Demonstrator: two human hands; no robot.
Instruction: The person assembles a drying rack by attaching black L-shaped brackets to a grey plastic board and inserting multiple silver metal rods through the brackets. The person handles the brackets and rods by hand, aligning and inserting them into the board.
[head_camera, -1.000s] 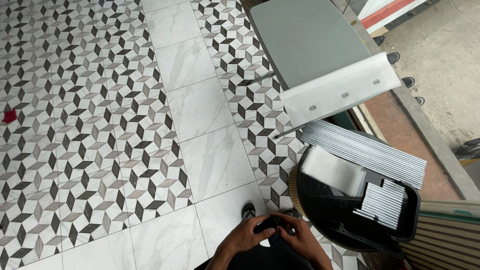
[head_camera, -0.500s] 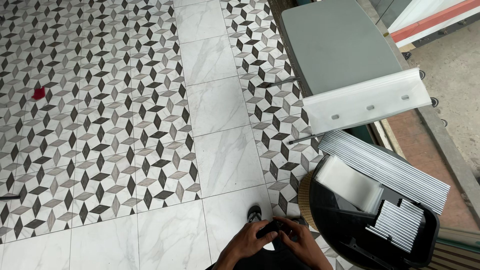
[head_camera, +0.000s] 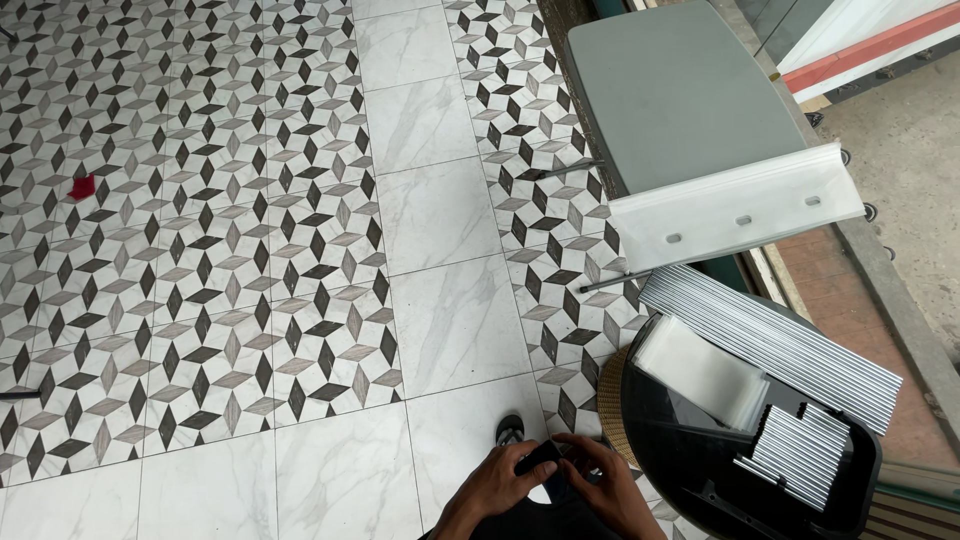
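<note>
1. Lying low in the view near the bottom edge, a small dark object (head_camera: 540, 457) is pinched between both hands; its long axis seems to run slantwise, upper right to lower left, though it is too small and too covered to tell its kind or which end leads.
2. The left hand (head_camera: 497, 487) grips it from the left with fingers curled over it; the right hand (head_camera: 603, 483) meets it from the right, fingertips touching it, so the hands are together and closed on the object.
3. Just above the hands a dark shoe tip (head_camera: 510, 430) rests on a pale marble-look floor tile (head_camera: 455, 320).
4. Just to the right stands a round black tray (head_camera: 700, 480), holding a clear plastic sheet (head_camera: 700, 372) and a bundle of short metal rods (head_camera: 800, 455); a long ribbed metal panel (head_camera: 770, 340) lies across its far rim.
5. Beyond, a white drilled angle bracket (head_camera: 735, 208) rests on the near edge of a grey tabletop (head_camera: 680, 90).
6. Leftward, the patterned floor (head_camera: 200, 250) spreads wide, with a small red scrap (head_camera: 82, 187) well apart.
</note>
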